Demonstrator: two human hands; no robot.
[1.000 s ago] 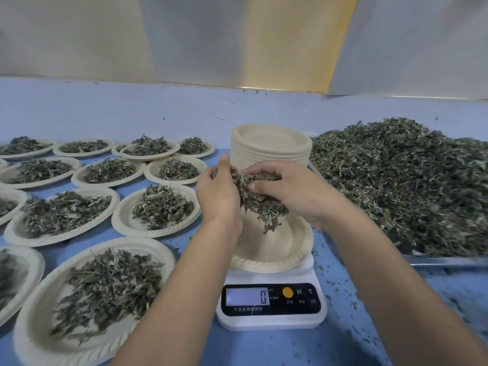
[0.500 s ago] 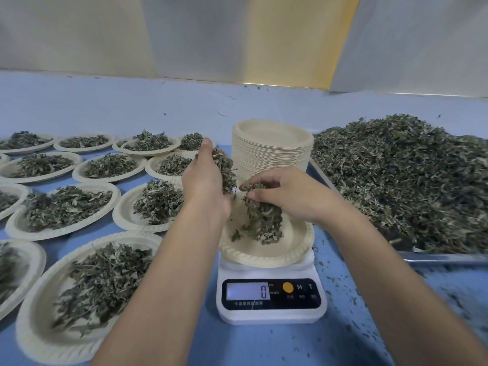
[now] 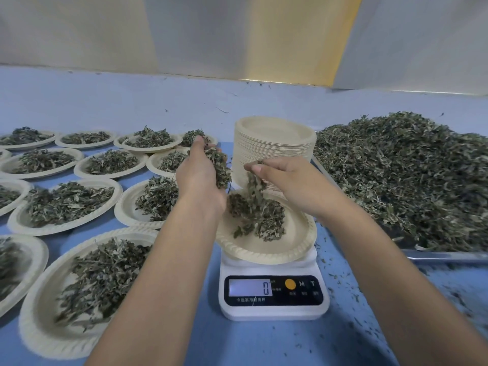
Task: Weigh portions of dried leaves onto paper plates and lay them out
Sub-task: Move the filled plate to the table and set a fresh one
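Dried leaves lie in a small pile on a paper plate whose rim overhangs the white scale on every side. The left hand hovers over the plate's left rim, fingers curled round a clump of dried leaves. The right hand pinches more between thumb and fingers, and strands trail down to the pile. Just behind stands a stack of plates. To the right a metal tray carries a big heap, its front edge near the scale. Filled plates crowd the left side in rows, rims almost touching. Open blue table lies in front of the scale, flecked with crumbs on the right, and a wide bare band runs behind the plates up to the wall.

The display reads 0. Beside an orange button stand the letters M and T. The small print under them is too fine to read.

The left forearm hides part of two filled plates. The outermost plates on the left and the heap on the right are cut off by the frame.
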